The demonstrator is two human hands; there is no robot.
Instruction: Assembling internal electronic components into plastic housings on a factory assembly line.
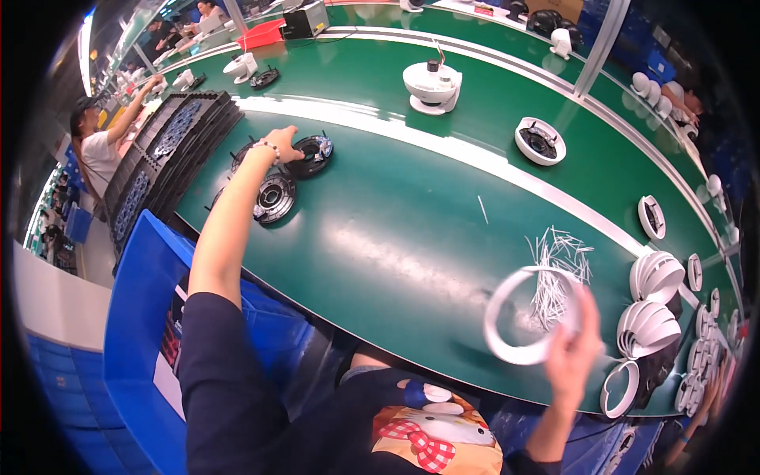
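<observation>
Head view: your left hand (279,145) reaches far out, fingers curled onto the black round part (310,155) lying just right of them; your right hand (571,348) grips the white ring (518,317) near you.

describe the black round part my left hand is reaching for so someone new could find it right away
Start at the stack of black trays on the far left of the green belt. Just right of it lie a few black round parts; the left hand rests on the farthest one, the black disc. Unlike its neighbour nearer the person, it has bluish-white wiring on its right side.
</observation>
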